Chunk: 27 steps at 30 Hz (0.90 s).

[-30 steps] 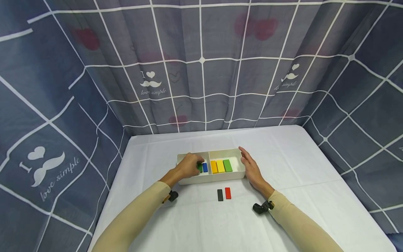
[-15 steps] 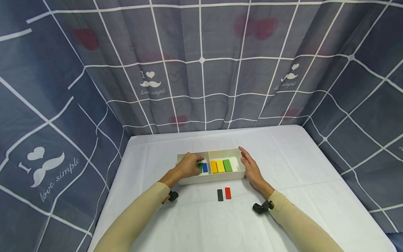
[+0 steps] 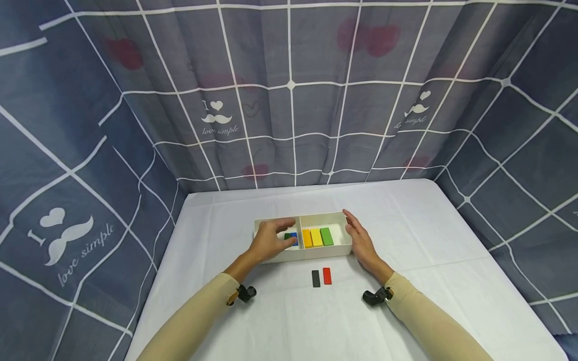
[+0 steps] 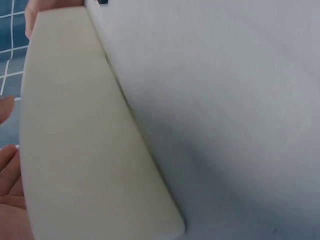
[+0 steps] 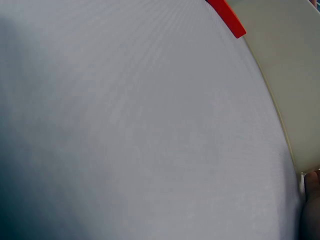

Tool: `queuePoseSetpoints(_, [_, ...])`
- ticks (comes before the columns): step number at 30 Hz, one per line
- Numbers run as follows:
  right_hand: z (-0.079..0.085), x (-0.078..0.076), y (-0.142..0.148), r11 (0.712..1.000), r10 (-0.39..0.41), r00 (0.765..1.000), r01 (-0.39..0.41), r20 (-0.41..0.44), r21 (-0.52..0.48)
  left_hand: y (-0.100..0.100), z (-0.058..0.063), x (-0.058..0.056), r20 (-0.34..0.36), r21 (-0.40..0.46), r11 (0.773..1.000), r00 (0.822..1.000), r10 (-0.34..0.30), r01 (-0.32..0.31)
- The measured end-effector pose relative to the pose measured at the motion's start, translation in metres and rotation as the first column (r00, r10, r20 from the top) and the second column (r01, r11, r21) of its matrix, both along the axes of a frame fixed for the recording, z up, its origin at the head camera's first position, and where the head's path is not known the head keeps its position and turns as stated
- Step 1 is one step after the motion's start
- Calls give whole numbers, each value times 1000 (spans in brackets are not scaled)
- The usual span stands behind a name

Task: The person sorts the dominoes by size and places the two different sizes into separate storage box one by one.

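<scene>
A white two-compartment box [image 3: 282, 257] stands on the table. My left hand [image 3: 266, 241] reaches over its left compartment, thumb and fingers spread apart with nothing between them. Beneath the hand lie a green block [image 3: 287, 235] and a blue block [image 3: 294, 238], both partly covered by it. In the right compartment are two yellow blocks [image 3: 312, 238] and a light green block [image 3: 326, 236], side by side. My right hand [image 3: 361, 244] rests against the box's right end with extended fingers. The left wrist view shows the box's outer wall [image 4: 85, 130] beside the left hand's fingers [image 4: 10, 172].
On the white tablecloth [image 3: 289, 321] in front of the box lie a black block [image 3: 315, 279] and a red block [image 3: 327, 276]. A dark checked curtain [image 3: 316, 115] surrounds the table at the back and both sides.
My left hand has let go of the green block, its fingers spreading apart as it shifts slightly. The green block stays in the left compartment. My right hand has not moved.
</scene>
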State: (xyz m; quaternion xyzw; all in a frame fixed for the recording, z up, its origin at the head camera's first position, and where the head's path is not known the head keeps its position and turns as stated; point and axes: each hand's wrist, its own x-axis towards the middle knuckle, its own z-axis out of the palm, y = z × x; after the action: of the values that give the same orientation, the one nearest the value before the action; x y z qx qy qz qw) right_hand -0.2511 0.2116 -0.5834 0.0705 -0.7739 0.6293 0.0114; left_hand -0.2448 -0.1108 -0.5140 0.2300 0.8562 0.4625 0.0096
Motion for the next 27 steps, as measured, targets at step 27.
queuePoseSetpoints(27, [-3,-2,1,1000,0,1000,0,18,-12,29,-21,65,-13,252,945,978,-210,206])
